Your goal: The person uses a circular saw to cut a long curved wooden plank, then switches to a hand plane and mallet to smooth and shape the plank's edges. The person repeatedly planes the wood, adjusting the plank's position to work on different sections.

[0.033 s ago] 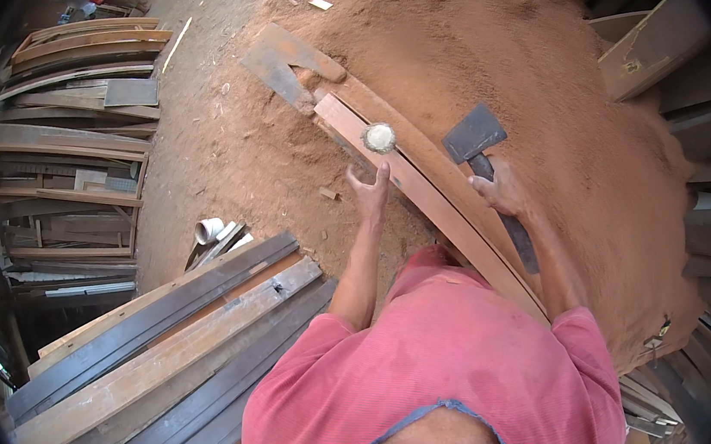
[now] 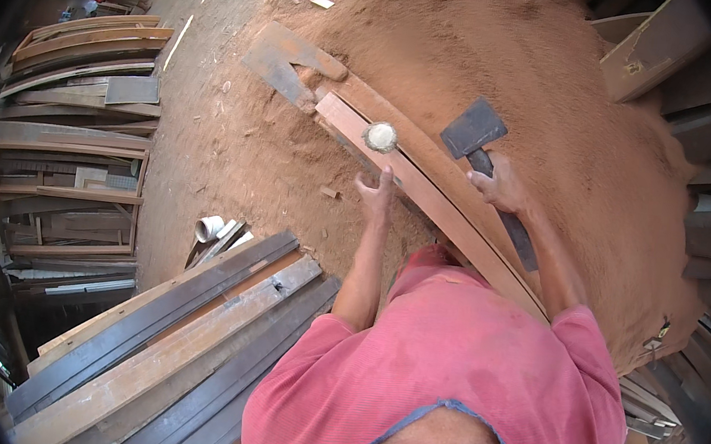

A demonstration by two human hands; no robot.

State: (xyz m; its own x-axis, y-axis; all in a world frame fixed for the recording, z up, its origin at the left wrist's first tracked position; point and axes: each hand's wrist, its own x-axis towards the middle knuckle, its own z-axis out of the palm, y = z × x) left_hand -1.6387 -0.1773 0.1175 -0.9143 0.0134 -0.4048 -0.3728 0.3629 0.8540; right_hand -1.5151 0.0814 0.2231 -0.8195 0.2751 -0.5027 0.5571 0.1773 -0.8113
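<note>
A long reddish-brown plank (image 2: 436, 198) slants from my waist toward the upper left, lying along a sawdust-covered beam (image 2: 432, 154). On the plank rests a small round thing (image 2: 380, 137) with a rough grey rim and a pale middle; its kind is unclear. My left hand (image 2: 375, 196) is just below it at the plank's near edge, fingers apart and holding nothing. Whether a fingertip touches the plank I cannot tell. Over the sawdust to the right, my right hand (image 2: 505, 186) is wrapped round the thick handle of a dark hatchet-like tool (image 2: 476, 129), whose broad flat head points away from me.
A big heap of sawdust (image 2: 585, 177) spreads behind and right of the beam. Several boards (image 2: 188, 334) are stacked at the lower left, with a white cylinder (image 2: 209, 228) by their far end. Stacked timber (image 2: 77, 149) lines the left; panels (image 2: 660, 46) lean at upper right.
My left hand has shifted slightly right and toward me, its fingertips lower along the plank's edge. The tool in my right hand has moved a little up and left. The plank stays put.
</note>
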